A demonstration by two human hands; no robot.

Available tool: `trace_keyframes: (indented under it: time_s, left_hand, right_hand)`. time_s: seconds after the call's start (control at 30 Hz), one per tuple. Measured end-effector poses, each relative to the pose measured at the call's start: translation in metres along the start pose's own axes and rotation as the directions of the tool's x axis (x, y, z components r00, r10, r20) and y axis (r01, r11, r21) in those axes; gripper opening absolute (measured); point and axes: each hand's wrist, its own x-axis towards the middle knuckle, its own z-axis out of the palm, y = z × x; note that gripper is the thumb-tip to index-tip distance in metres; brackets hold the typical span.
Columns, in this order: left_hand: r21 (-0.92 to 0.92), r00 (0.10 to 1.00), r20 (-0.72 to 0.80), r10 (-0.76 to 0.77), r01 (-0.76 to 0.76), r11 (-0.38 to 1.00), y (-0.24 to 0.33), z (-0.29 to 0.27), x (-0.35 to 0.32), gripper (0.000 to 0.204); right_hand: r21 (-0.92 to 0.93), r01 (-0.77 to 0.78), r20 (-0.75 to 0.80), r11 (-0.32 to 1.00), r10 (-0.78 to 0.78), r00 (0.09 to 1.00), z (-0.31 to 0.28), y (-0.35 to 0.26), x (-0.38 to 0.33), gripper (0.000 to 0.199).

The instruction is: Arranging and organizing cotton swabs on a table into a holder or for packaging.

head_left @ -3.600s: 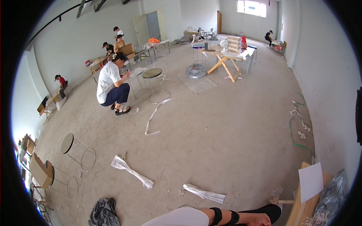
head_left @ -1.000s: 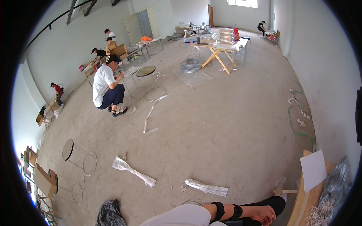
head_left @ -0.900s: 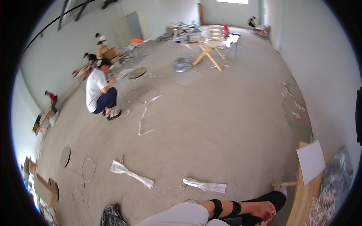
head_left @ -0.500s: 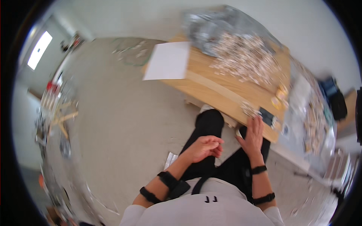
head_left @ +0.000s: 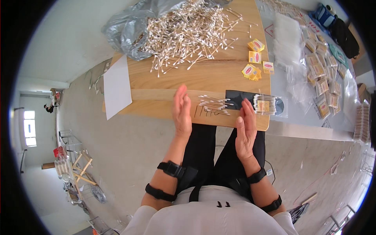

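A small bunch of cotton swabs [head_left: 213,105] lies at the near edge of a wooden table [head_left: 164,76]. My left hand [head_left: 182,111] stands flat and edge-on just left of the bunch, fingers straight, holding nothing. My right hand [head_left: 246,129] stands the same way to the right of the bunch, palm facing the left hand. Just beyond the right fingertips a clear bag filled with swabs [head_left: 267,105] lies on a black pad [head_left: 239,96]. A big loose heap of swabs [head_left: 188,33] covers the far part of the table.
A grey plastic bag [head_left: 125,29] sits at the heap's left. A white sheet [head_left: 116,88] hangs over the table's left edge. Small yellow labels [head_left: 254,64] lie at right. Clear empty bags [head_left: 288,43] and several filled packs [head_left: 323,88] cover the adjoining grey table.
The view swung from the wide hall with other people down to the table. My hands, half a second ago together near my lap, now stand apart on either side of the swab bunch.
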Motion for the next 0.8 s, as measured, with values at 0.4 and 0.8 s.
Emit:
trace_keyframes:
  time_s: [0.4,0.8]
  left_hand:
    - [-0.099,0.979,0.189,0.075,-0.057,0.993,-0.013,0.034,0.005,0.059]
    - [0.800,0.819,0.574,-0.014,-0.557,0.222,-0.008,0.030,-0.018,0.085]
  right_hand:
    - [0.045,0.105,-0.066,0.993,-0.102,0.993,0.039,0.017,0.039,0.044]
    - [0.056,-0.084,-0.251,0.995,0.096,0.963,0.027,-0.001,0.002,0.038]
